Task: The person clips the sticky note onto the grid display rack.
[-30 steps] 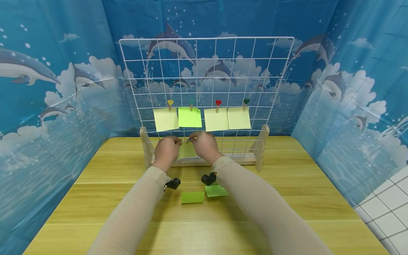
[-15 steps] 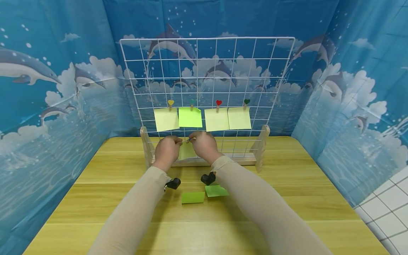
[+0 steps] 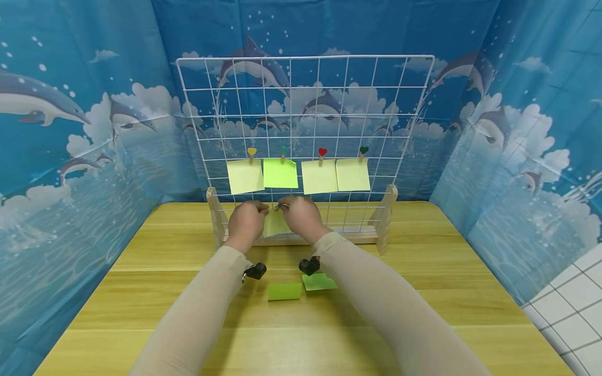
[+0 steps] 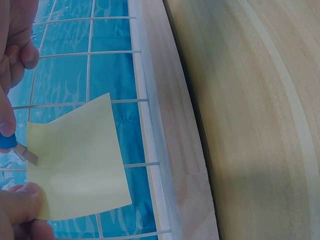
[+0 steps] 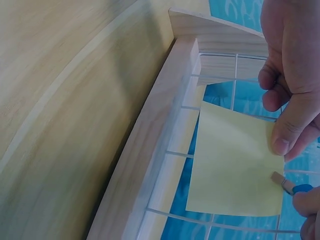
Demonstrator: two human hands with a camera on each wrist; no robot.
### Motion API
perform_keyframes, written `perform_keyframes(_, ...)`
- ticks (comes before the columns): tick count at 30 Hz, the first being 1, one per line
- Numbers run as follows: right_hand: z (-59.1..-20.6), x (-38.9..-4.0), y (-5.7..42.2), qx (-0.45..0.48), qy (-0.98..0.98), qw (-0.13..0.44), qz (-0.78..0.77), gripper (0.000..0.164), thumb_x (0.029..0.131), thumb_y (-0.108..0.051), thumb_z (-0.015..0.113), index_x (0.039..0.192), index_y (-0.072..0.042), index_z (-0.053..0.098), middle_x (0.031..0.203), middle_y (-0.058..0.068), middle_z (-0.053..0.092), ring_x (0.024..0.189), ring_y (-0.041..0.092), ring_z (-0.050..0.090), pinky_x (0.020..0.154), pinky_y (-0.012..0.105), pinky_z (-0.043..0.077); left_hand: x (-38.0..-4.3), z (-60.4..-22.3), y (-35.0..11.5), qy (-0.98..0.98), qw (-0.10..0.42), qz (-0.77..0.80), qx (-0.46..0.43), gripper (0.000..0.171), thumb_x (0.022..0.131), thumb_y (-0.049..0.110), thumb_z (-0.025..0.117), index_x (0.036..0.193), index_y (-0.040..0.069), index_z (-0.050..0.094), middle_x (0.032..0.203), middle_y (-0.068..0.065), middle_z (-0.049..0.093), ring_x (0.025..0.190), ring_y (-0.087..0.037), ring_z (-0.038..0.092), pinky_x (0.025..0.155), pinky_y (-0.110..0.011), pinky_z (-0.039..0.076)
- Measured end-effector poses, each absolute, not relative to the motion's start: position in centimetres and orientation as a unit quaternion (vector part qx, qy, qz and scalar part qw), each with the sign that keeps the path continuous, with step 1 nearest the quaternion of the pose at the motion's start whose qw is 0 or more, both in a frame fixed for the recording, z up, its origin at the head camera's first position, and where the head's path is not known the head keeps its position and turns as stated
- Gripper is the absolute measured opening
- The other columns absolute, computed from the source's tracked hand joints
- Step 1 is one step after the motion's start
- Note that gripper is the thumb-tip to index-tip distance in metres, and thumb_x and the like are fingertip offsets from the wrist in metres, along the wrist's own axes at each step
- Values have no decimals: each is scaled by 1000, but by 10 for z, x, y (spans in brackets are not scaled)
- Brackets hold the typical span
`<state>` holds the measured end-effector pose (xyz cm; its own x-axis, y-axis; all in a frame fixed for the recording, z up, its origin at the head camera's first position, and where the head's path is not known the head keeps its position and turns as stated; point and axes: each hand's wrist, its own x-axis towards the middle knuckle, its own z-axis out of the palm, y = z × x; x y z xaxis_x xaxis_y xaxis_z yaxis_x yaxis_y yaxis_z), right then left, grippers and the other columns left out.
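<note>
A pale yellow sticky note (image 3: 276, 223) lies against the lower part of the white wire grid (image 3: 332, 115). My left hand (image 3: 246, 222) pinches the note's upper left corner between thumb and finger, plainest in the right wrist view. Beside it, my right hand (image 3: 303, 214) pinches the blue end of a small wooden clothespin (image 4: 25, 153). The clothespin's tip overlaps the note's top edge, left of my right fingers. I cannot tell whether a grid wire also sits in its jaws. In the head view my hands hide the note's sides.
Higher on the grid hang several sticky notes, one bright green (image 3: 280, 174), under clothespins with coloured hearts (image 3: 322, 152). A wooden stand (image 3: 386, 219) bears the grid. Two green notes (image 3: 284, 292) lie on the wooden table (image 3: 301, 344). A dolphin-print curtain (image 3: 94, 156) surrounds it.
My right hand has shifted very slightly, and more of the clothespin's blue end shows. My left hand and the note stay about where they were.
</note>
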<state>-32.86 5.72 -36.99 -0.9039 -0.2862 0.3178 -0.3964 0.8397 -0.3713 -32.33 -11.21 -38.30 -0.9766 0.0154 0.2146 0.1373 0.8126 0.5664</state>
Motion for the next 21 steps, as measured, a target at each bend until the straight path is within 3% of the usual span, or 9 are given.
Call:
perform_keyframes(2,-371,-329,58,190,-948,130,221,31,110,-19,57,136,-13,72,112,7,81,47,9,46,49,23,38,-323,-383,-112,-946,100,-304,-41,28,108,29,61,128,18,78,133,-5,74,113,-28,72,91,-47,60)
perform_keyframes(4,-372,-328,60,203,-945,130,219,33,110,-18,57,140,-14,70,93,5,79,44,9,39,47,23,34,-323,-383,-112,-947,100,-304,-41,28,108,29,61,128,17,78,133,-5,74,113,-28,72,92,-47,60)
perform_keyframes(8,-372,-327,61,219,-943,118,223,38,111,-18,55,147,-15,64,61,1,59,40,9,32,44,22,31,-323,-383,-112,-948,100,-300,-42,28,108,28,61,128,17,77,133,-5,74,115,-29,72,93,-48,59)
perform_keyframes(21,-375,-325,65,209,-936,73,273,46,109,-15,52,155,-22,55,47,-4,39,40,11,28,44,24,28,-323,-383,-112,-947,102,-303,-44,28,108,28,61,128,16,77,132,-6,75,112,-29,73,89,-46,60)
